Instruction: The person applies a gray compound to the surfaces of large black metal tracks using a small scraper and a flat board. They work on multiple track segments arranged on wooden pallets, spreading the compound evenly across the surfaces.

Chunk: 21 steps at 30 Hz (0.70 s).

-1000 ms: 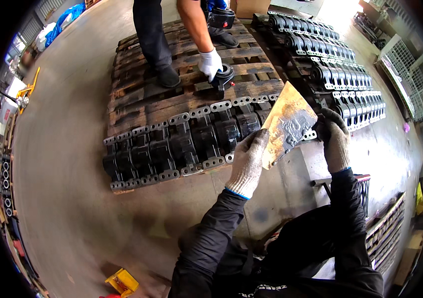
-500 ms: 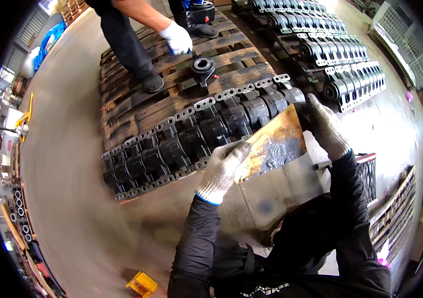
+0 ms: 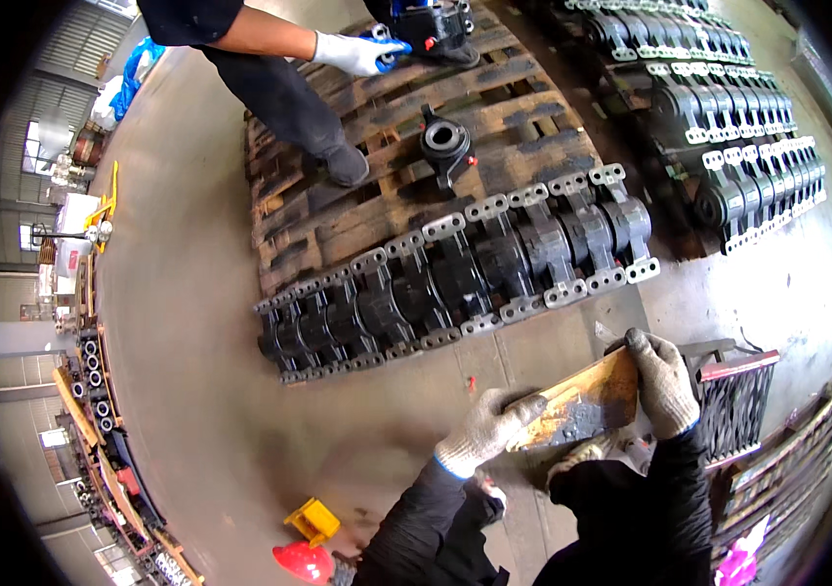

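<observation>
I see the concrete floor (image 3: 191, 322) filling most of the head view, and on it a dark wooden pallet (image 3: 338, 210) that carries a long row of black cast metal parts (image 3: 455, 273) laid side by side along its near edge. A second group of the same black castings (image 3: 728, 146) lies well apart at the upper right, on the far side of the pallet. On the pallet's far end a co-worker stands, one dark shoe (image 3: 346, 164) planted on the slats, and a white-gloved hand of theirs (image 3: 357, 54) reaches toward a blue and black object at the top edge; a single ring-shaped casting (image 3: 445, 142) sits alone on the slats just beside them. Nearer to me, at the lower right, a dark slatted crate (image 3: 738, 410) stands on the floor. In front of it I hold a flat, worn board (image 3: 582, 410), yellowish along its upper edge and smeared dark across its face, tilted so that its right end rides higher. My left hand (image 3: 489, 430), in a grey knit glove, is clenched around the board's lower left end, fingers wrapped over the edge. My right hand (image 3: 665, 381), gloved the same, grips the upper right end, fingers curled over the top. So the board spans between both hands, off the floor, just below the near row of castings. A small yellow object (image 3: 311, 518) and a red rounded one (image 3: 304, 562) lie on the floor at the bottom.
</observation>
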Motion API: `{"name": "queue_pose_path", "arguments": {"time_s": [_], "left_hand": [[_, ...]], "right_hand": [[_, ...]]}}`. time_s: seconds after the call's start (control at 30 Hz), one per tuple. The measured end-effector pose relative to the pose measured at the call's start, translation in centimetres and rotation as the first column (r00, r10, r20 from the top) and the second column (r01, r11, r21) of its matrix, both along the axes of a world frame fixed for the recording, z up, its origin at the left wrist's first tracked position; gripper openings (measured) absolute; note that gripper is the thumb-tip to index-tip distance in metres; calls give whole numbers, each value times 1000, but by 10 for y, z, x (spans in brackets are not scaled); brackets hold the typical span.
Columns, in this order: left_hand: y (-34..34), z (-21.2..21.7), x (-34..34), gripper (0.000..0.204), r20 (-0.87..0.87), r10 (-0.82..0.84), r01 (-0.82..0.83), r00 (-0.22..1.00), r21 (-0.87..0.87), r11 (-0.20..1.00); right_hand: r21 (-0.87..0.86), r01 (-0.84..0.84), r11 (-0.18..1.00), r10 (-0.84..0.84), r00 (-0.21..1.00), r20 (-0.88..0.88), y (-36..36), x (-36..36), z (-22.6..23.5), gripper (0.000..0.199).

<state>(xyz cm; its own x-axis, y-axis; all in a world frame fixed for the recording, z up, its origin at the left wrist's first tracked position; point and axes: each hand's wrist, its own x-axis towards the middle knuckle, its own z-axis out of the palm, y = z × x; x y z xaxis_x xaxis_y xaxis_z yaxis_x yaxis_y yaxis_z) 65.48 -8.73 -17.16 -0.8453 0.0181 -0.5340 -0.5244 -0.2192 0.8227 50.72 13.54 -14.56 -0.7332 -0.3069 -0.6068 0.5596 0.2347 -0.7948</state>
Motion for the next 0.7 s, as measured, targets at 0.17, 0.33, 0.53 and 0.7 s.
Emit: {"name": "queue_pose_path", "arguments": {"time_s": [0.17,0.33,0.53,0.7], "left_hand": [[21,70,-10,46,-240,67,-206,969,-621,756],[21,244,-82,35,-126,-622,221,773,-865,451],[74,342,-155,20,27,-850,294,526,-944,151],[94,377,-193,20,74,-905,357,418,-930,89]], "right_hand": [[-30,254,967,-253,967,21,23,28,-9,41],[-135,562,816,-526,819,228,39,63,-6,44],[121,508,853,-522,826,212,93,84,23,40],[191,499,845,-532,822,206,110,59,62,42]]}}
